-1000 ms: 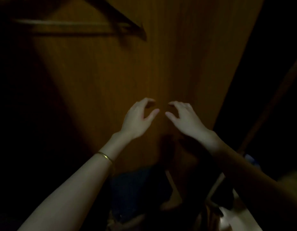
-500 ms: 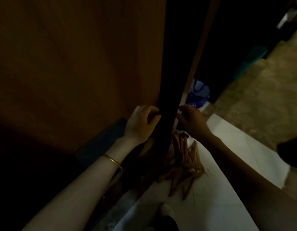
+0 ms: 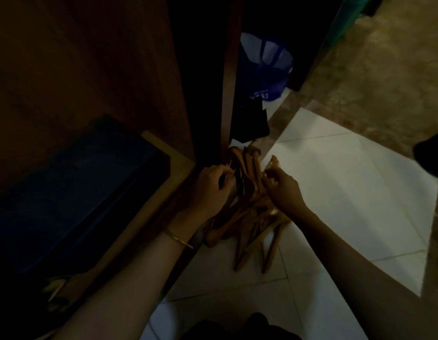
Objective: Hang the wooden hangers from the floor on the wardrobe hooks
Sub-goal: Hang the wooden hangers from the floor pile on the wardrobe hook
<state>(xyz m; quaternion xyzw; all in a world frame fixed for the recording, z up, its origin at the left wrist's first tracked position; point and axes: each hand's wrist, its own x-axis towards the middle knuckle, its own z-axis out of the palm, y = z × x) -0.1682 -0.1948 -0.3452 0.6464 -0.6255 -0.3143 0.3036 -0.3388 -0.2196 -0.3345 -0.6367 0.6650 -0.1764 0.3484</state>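
Both arms reach down, left hand (image 3: 210, 190) and right hand (image 3: 283, 190) with fingers curled.

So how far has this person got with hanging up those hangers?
No hung hanger shows in this view, so what is done cannot be judged. In hand: both hands are down at the pile of wooden hangers on the white floor tiles; the left hand and right hand each seem to pinch a metal hook. Left: the whole pile lies by the wardrobe door edge.
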